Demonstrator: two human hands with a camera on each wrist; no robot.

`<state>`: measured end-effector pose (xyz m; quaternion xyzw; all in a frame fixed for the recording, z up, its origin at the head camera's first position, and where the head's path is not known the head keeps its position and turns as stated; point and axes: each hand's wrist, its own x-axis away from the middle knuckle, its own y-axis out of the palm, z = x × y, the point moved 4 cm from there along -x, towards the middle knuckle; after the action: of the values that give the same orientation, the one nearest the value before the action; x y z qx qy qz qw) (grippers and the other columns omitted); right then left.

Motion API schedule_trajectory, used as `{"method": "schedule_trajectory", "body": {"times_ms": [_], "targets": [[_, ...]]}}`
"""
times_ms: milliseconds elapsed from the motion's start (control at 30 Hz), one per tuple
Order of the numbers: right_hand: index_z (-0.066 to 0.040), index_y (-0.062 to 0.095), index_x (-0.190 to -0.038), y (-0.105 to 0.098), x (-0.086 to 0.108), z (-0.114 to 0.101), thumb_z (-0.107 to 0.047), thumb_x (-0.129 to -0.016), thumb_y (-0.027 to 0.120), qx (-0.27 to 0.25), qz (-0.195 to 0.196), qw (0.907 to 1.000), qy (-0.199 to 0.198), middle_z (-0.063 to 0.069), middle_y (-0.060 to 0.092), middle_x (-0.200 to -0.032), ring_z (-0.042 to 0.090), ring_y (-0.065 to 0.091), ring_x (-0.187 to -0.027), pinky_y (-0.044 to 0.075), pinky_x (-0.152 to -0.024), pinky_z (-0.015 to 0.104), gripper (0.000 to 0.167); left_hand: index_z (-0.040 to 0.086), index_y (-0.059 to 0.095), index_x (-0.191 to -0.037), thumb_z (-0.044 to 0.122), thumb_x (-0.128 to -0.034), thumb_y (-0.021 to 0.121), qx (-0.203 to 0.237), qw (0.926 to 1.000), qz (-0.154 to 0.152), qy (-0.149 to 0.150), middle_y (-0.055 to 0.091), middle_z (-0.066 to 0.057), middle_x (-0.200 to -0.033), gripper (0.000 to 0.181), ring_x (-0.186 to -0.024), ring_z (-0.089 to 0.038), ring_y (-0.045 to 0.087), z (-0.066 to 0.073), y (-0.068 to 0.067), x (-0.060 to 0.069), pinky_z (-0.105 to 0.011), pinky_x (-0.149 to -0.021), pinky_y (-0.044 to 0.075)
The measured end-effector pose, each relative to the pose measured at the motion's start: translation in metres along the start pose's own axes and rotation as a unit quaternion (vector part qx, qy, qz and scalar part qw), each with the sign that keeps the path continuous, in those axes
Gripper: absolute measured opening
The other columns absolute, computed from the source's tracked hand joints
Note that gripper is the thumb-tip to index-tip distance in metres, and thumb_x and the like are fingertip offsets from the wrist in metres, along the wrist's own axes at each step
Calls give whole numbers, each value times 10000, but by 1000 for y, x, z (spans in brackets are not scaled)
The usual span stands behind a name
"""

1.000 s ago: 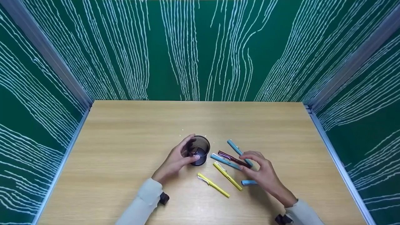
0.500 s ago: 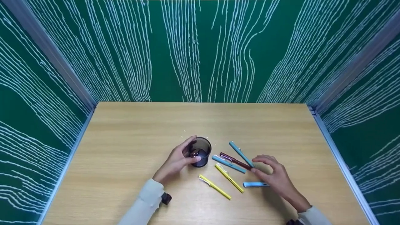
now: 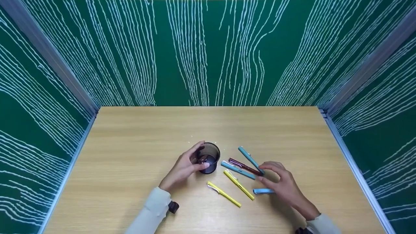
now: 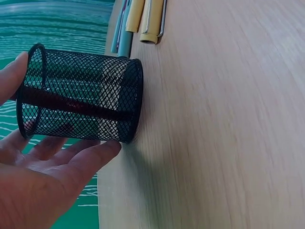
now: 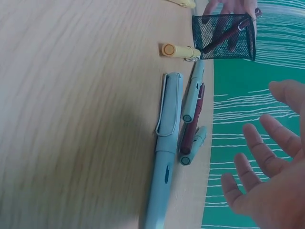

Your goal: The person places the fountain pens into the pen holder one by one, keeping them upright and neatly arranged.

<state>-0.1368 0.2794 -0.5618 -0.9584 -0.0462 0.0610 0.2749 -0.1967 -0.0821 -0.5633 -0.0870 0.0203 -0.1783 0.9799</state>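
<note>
Cup [image 4: 90,76] stands upright, gripped by the left hand [image 3: 182,167], probably for steadiness, a maroon pen [image 4: 71,104] leaning inside, while right of the cup the right hand [image 3: 283,182], fingers parted, hovers empty beside loose pens [image 3: 239,186].

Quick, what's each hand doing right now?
Left hand: holding the black, round mesh cup.
Right hand: open, holding nothing.

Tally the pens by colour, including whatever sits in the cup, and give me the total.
Blue or teal pens: 3
Yellow pens: 2
Dark red pens: 2 (1 loose, 1 in the black mesh cup)
Total: 7 pens
</note>
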Motion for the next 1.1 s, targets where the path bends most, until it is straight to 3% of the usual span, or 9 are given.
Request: {"method": "schedule_trajectory", "body": {"times_ms": [167,433,567,700,867,1100], "targets": [[-71,795,-1249,-2,5,6,-111,-937,894,-40,53,9999,94,92,714,-1376,248,519,-1374,378,-1203,656,330,153,440,-1701,132,-925,894,-264,9996,16,14,457,-121,-1720,900,-1605,-350,380,3,0,-1,-511,-1338,249],[-77,796,-1255,-5,9,16,-88,-943,881,102,54,9998,153,24,718,-1355,194,526,-1355,402,-1182,566,324,155,433,-1705,138,-928,893,-308,9995,-9,81,460,-112,-1719,903,-1594,-338,402,6,-1,-3,-497,-1340,246],[-120,805,-1240,-4,15,21,-118,-941,891,279,31,9993,227,-12,717,-1341,174,528,-1343,411,-1166,315,312,145,430,-1705,115,-924,894,-120,9999,-55,97,454,-126,-1721,909,-1583,-333,424,5,-1,-4,-470,-1329,281],[-129,815,-1231,-2,20,24,-73,-924,897,283,23,9995,108,-5,724,-1337,139,549,-1306,413,-1065,87,322,151,432,-1705,107,-931,886,94,9999,-106,99,469,-125,-1710,899,-1572,-327,440,4,-1,-4,-470,-1326,286],[-149,825,-1211,1,27,30,-73,-907,914,281,4,9996,-61,-21,735,-1314,110,558,-1266,458,-1015,95,326,149,432,-1704,134,-936,886,-10,9999,-78,126,478,-130,-1703,892,-1576,-342,429,2,-3,0,-493,-1337,249],[-161,824,-1194,5,31,39,-56,-889,923,407,-96,9991,-99,-54,736,-1286,129,555,-1257,490,-1023,159,337,118,404,-1712,59,-934,863,380,9993,-62,-17,427,-182,-1725,905,-1566,-413,435,-5,-2,1,-508,-1312,311]]}}
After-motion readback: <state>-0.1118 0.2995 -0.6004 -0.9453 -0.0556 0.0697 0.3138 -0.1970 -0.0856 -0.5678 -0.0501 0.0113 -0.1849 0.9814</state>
